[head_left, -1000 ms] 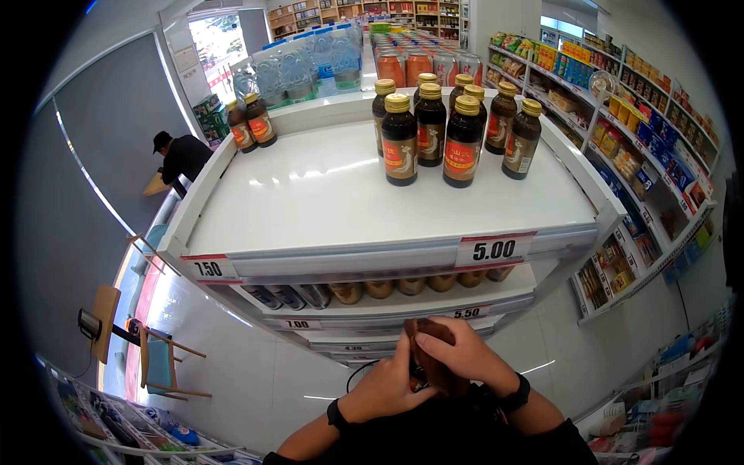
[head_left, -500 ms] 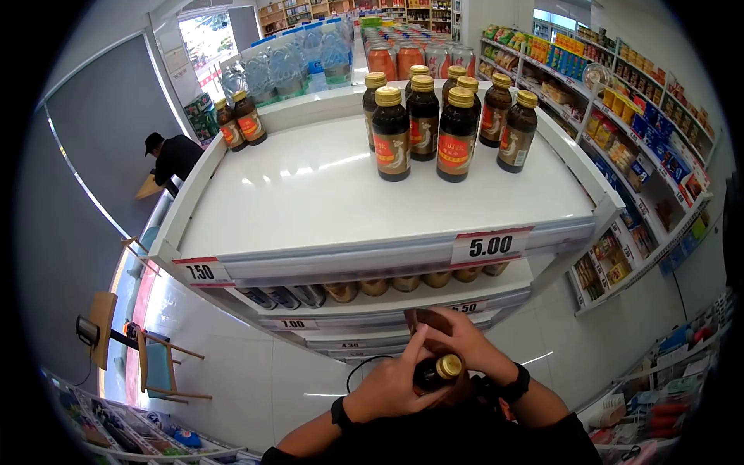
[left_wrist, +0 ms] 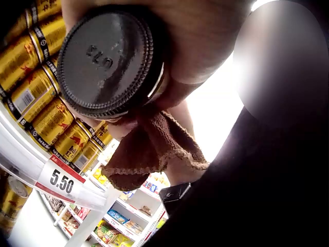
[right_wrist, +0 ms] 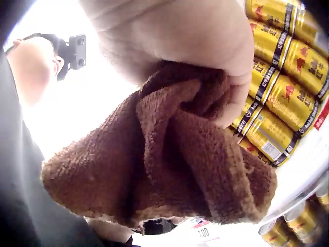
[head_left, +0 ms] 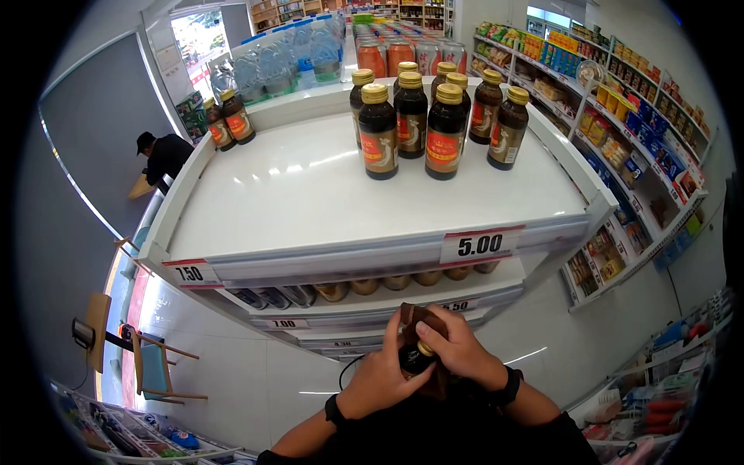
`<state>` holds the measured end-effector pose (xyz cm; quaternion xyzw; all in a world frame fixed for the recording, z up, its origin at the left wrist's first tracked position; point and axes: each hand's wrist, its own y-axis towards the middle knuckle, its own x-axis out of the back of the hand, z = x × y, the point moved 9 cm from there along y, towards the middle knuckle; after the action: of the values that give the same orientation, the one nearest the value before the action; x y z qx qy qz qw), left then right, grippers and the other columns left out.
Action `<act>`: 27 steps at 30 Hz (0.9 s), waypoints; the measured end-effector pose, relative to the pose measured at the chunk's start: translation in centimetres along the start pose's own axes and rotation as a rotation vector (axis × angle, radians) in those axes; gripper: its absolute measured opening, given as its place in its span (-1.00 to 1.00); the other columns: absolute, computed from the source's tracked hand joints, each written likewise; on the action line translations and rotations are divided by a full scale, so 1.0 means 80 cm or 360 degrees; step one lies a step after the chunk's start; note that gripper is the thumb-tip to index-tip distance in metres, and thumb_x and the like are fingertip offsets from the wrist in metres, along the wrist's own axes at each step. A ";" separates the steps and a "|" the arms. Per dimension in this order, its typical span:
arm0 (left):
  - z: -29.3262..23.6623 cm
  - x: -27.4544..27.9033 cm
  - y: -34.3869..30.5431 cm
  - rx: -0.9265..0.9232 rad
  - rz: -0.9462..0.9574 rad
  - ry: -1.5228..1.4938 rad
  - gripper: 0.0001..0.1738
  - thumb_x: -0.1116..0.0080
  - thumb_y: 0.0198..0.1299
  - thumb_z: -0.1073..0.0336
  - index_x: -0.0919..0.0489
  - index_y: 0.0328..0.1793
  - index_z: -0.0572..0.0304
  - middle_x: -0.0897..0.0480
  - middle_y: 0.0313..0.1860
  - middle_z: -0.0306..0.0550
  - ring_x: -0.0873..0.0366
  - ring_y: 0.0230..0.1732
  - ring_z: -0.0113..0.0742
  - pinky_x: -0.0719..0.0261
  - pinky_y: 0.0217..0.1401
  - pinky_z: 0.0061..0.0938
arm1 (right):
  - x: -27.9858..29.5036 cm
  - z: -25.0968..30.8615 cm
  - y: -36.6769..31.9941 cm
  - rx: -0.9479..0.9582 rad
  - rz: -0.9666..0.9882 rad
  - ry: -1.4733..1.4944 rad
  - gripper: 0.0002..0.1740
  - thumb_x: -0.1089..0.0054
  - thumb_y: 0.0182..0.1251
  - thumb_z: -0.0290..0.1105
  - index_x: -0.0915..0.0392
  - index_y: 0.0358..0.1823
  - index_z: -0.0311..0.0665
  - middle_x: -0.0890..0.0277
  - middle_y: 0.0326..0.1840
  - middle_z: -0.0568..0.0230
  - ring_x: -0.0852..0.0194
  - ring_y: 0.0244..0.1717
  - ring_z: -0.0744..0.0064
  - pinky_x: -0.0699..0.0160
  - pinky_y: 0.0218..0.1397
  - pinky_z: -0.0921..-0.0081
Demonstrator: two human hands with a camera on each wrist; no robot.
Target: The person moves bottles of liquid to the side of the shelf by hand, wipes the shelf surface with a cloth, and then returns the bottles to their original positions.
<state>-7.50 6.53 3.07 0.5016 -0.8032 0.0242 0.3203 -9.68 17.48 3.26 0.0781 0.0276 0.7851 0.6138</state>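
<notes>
In the head view, my left hand [head_left: 373, 381] grips a dark glass bottle [head_left: 412, 358] with a gold cap, low before my body. Its dark round base [left_wrist: 105, 64] faces the left wrist camera. My right hand [head_left: 467, 358] holds a brown cloth [head_left: 439, 381] against the bottle, its thumb close by the cap. The cloth [right_wrist: 169, 159] hangs in folds from the right fingers in the right wrist view and hides most of the bottle there. Several similar bottles [head_left: 446, 143] with red and gold labels stand on the white top shelf [head_left: 310, 209], and two more bottles [head_left: 239, 120] at its left end.
Price tags [head_left: 480, 245] line the shelf's front edge. Gold cans [left_wrist: 51, 121] fill the level below. Behind stand water bottles [head_left: 287, 62] and drink cans [head_left: 399, 56]. Stocked shelves [head_left: 643, 147] run along the right. A chair [head_left: 155, 368] and a seated person [head_left: 164, 159] are at left.
The bottle has turned in my hands: mostly covered at first, it then showed its cap tilted right, and now the cap sits by the right thumb. Both hands shifted slightly left with the cloth.
</notes>
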 end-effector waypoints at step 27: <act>-0.044 -0.018 0.000 -0.0549 0.0269 0.0174 0.25 -0.34 -0.02 0.22 0.31 0.56 0.53 -0.66 -0.42 0.20 -0.65 -0.44 0.16 -0.65 -0.37 -0.20 | 0.011 0.110 -0.045 0.0656 -0.0246 -0.0797 -0.71 -0.39 0.15 -0.34 -0.61 -0.12 -0.28 -0.48 -0.20 0.15 -0.55 -0.30 0.19 -0.56 -0.28 0.41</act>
<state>-5.36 8.90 5.06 0.3679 -0.8161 -0.0597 0.4416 -5.07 18.72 11.55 0.3888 0.0401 0.6705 0.6306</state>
